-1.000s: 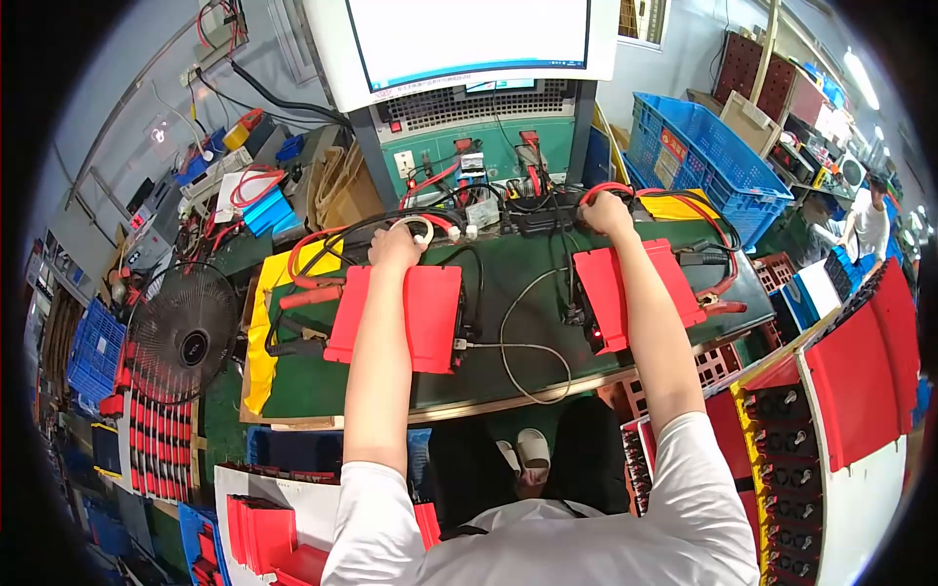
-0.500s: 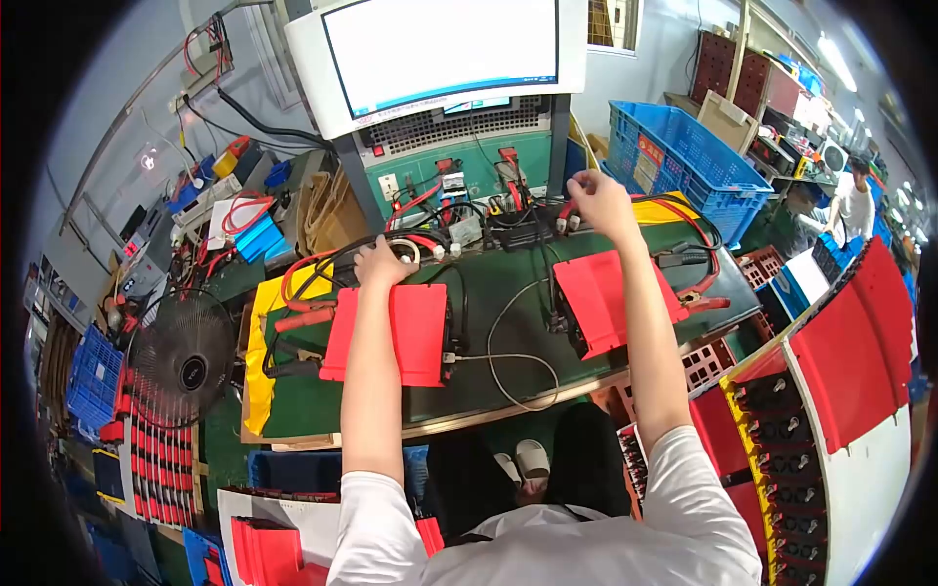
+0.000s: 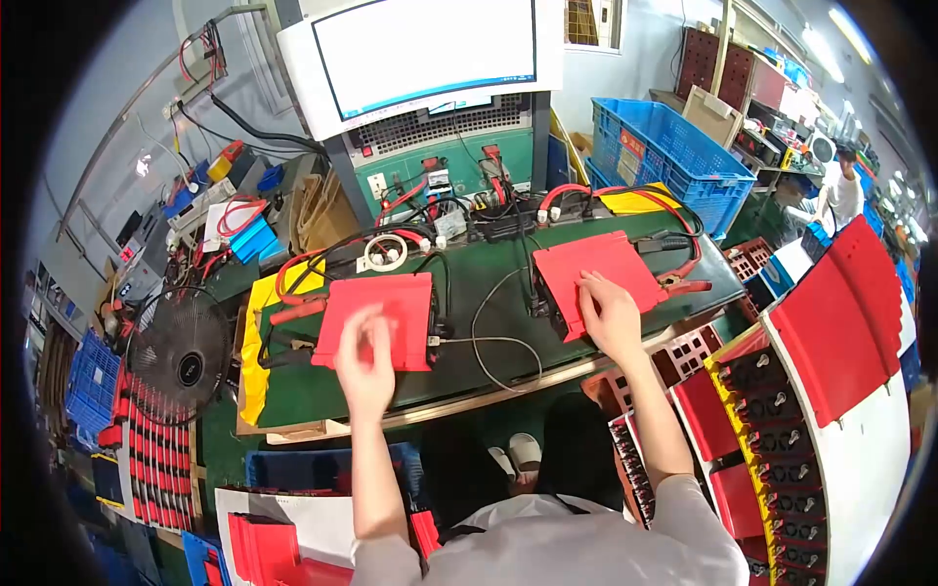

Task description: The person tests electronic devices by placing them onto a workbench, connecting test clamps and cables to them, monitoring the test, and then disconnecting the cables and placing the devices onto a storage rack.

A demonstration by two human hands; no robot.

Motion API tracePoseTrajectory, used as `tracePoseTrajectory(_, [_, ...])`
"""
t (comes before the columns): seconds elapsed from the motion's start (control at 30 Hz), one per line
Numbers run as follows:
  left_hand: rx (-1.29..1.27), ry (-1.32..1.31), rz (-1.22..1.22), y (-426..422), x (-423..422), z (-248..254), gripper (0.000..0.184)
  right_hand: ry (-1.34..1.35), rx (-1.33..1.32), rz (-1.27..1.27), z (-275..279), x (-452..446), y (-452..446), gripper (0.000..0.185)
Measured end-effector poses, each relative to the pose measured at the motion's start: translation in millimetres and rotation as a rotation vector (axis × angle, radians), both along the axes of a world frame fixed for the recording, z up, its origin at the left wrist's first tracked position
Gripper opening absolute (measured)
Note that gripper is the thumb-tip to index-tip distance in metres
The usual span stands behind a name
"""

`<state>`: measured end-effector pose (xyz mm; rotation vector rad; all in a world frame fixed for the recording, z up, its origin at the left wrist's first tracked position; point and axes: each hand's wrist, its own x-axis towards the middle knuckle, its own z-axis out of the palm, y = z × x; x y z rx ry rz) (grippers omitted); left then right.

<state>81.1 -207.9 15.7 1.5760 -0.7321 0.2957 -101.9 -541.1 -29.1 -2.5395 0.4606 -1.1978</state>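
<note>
Two red-topped boxes lie on the green bench [image 3: 479, 376]. Over the lower middle of the left red box [image 3: 391, 298] is my left hand [image 3: 364, 363], its fingers apart, slightly blurred and holding nothing. At the lower right part of the right red box [image 3: 591, 264], my right hand [image 3: 608, 311] has its fingers spread and nothing in them. A white ring [image 3: 385, 253] rests behind the left box among red and black cables. A thin grey cable [image 3: 479, 317] curves between the boxes, with its plug at the left box's right side.
A monitor [image 3: 425, 49] stands at the back. The black fan [image 3: 186, 356] is at the left, and a blue crate [image 3: 669, 161] at the back right. Stacked red units [image 3: 782, 459] stand at the lower right. A person [image 3: 838, 195] is at the far right.
Both hands have come back from the cables at the rear towards the two red boxes. The white ring now lies free of my left hand. The camera view has shifted.
</note>
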Motion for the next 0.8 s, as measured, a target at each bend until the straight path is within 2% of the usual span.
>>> tracePoseTrajectory(0.07, [-0.150,0.153,0.032,24.9,-24.2,-44.7,0.024,-0.020,0.033,-0.039,-0.9,-4.7,6.8,0.022])
tracePoseTrajectory(0.1, [-0.143,0.072,0.117,34.8,-33.4,-67.3,0.029,-0.026,0.030,-0.050,0.6,-5.8,9.4,0.021])
tracePoseTrajectory(0.13, [-0.200,0.214,0.151,44.3,-45.4,-87.9,0.041,-0.043,0.029,-0.060,-0.4,-6.0,11.1,0.021])
tracePoseTrajectory(0.2, [-0.256,0.293,0.275,52.1,-61.5,-124.6,0.055,-0.071,0.025,-0.077,-1.9,-3.6,13.7,0.020])
tracePoseTrajectory(0.27, [-0.352,0.225,0.366,51.3,-56.1,-183.1,0.068,-0.098,-0.009,-0.130,-9.3,0.3,13.7,0.020])
tracePoseTrajectory(0.3, [-0.188,0.323,0.407,47.0,-71.6,-171.7,0.080,-0.089,0.004,-0.133,-7.0,0.8,14.6,0.020])
tracePoseTrajectory(0.33, [-0.156,0.313,0.371,42.0,-74.4,-174.1,0.089,-0.074,0.018,-0.133,-5.5,0.3,15.9,0.021])
tracePoseTrajectory(0.4, [-0.121,0.285,0.371,32.9,-79.3,-178.6,0.092,-0.068,0.014,-0.144,-8.8,-0.1,16.2,0.022])
tracePoseTrajectory(0.47, [-0.241,0.186,0.362,19.0,-75.9,-194.2,0.093,-0.076,0.024,-0.150,-10.0,1.2,16.8,0.022])
tracePoseTrajectory(0.57, [0.036,0.134,0.561,7.0,-85.5,-203.1,0.095,-0.067,0.050,-0.108,-13.7,0.8,11.8,0.024])
tracePoseTrajectory(0.6, [-0.031,0.286,0.450,7.4,-88.9,-205.1,0.096,-0.066,0.047,-0.107,-13.5,0.5,11.8,0.024])
tracePoseTrajectory(0.8, [0.139,0.267,0.463,12.4,-97.4,-214.8,0.098,-0.053,0.015,-0.117,-14.0,0.1,11.6,0.023])
